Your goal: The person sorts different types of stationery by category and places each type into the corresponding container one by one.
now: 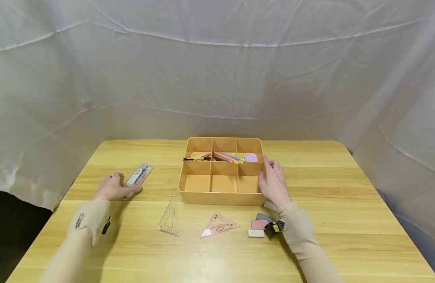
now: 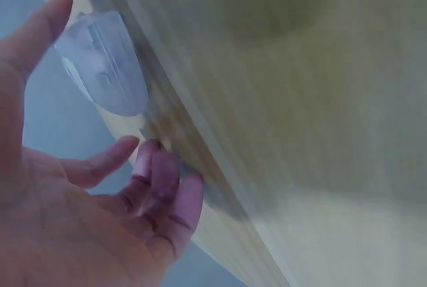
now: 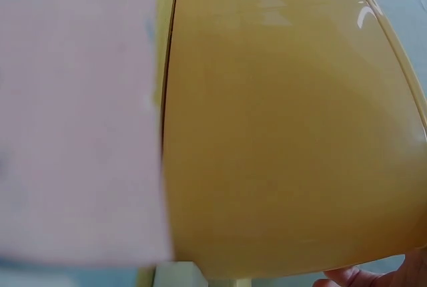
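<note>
Beside a slim clear plastic case (image 1: 138, 175) at the left of the table is my left hand (image 1: 115, 188). In the left wrist view its thumb and fingers are spread, and the clear case (image 2: 107, 63) lies just beyond them. My right hand (image 1: 275, 184) grips the right wall of a yellow six-compartment organizer box (image 1: 221, 198), thumb on the inner side. The right wrist view shows the box's outer wall (image 3: 287, 133) close up, with a few fingertips (image 3: 343, 275) at its rim. Pens (image 1: 198, 158), colored pencils (image 1: 226, 157) and a round lilac item (image 1: 251, 157) are in the back compartments.
A clear set square (image 1: 169, 218) and a pinkish set square (image 1: 219, 226) lie in front of the box. Several erasers, including a pink one (image 1: 258, 224) and a white one (image 1: 255, 234), lie near my right wrist. White cloth (image 1: 217, 86) hangs behind the table.
</note>
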`<state>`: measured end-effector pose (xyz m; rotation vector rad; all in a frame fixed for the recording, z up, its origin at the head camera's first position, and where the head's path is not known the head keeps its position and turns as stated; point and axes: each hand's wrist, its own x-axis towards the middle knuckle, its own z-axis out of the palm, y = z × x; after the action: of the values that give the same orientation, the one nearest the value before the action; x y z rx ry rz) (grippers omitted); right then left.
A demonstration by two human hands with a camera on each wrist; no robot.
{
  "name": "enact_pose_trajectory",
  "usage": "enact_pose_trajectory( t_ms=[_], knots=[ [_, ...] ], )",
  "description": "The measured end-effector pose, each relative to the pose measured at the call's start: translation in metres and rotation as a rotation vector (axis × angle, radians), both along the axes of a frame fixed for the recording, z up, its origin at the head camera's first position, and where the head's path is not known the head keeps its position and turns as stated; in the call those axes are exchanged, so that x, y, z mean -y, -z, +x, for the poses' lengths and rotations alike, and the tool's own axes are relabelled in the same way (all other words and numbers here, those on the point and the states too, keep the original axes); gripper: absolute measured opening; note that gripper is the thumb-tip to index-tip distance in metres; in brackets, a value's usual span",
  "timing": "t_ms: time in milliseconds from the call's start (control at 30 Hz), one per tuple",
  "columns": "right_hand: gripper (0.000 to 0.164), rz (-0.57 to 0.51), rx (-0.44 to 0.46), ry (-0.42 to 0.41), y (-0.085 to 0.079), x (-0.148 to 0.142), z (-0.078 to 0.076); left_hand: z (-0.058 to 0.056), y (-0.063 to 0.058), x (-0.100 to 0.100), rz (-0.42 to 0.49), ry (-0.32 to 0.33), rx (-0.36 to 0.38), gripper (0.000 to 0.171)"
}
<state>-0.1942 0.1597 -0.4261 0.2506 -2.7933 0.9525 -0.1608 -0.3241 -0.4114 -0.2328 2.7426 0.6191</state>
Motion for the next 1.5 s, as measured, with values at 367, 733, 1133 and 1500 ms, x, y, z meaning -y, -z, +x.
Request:
enact_pose_trajectory(
  t_ms=[367, 733, 1133, 1500],
  knots=[
    [0.061, -0.008, 0.031, 0.004, 0.002, 0.003, -0.003, 0.007, 0.007, -0.003, 0.095, -0.009, -0.157, 0.065],
    [0.062, -0.016, 0.046, -0.002, 0.000, 0.007, -0.005, 0.018, -0.008, -0.022, 0.043, 0.048, -0.640, 0.056],
    [0.063, -0.024, 0.065, 0.008, -0.003, 0.010, -0.012, 0.011, -0.039, -0.037, 0.352, 0.039, -0.761, 0.058],
    [0.064, -0.032, 0.097, 0.027, -0.001, 0.013, -0.010, 0.016, -0.074, -0.062, 0.487, 0.126, -0.638, 0.058]
  ],
)
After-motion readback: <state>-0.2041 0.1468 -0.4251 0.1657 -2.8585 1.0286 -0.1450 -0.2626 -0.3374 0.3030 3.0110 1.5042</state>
